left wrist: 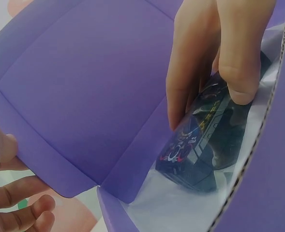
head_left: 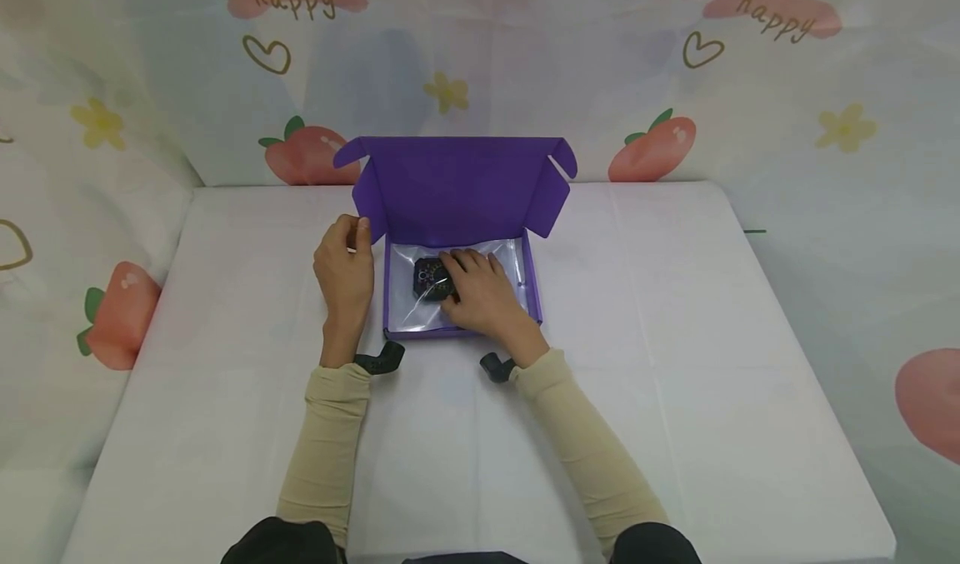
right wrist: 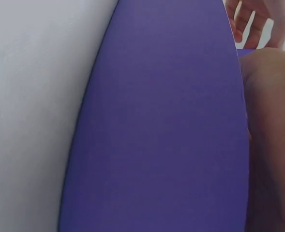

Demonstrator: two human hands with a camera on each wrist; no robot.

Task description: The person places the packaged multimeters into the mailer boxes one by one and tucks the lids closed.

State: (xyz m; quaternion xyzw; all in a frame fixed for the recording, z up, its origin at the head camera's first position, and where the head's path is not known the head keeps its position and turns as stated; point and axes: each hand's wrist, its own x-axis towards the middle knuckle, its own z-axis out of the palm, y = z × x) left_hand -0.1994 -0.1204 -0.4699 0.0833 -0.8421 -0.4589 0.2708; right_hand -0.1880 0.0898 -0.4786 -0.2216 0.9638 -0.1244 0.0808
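One purple box (head_left: 457,185), one bagged black item (head_left: 431,279), two hands

The word "happy" is showing twice on the backdrop cloth (head_left: 480,64), at eleven o'clock and at one o'clock, each over a pink blotch. Print on the dark bagged item (left wrist: 195,145) is staying illegible.

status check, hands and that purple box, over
Left hand holds the lid's side flap of the open purple box. Right hand lies in the box, fingers on the black bagged item. Nothing in the way.
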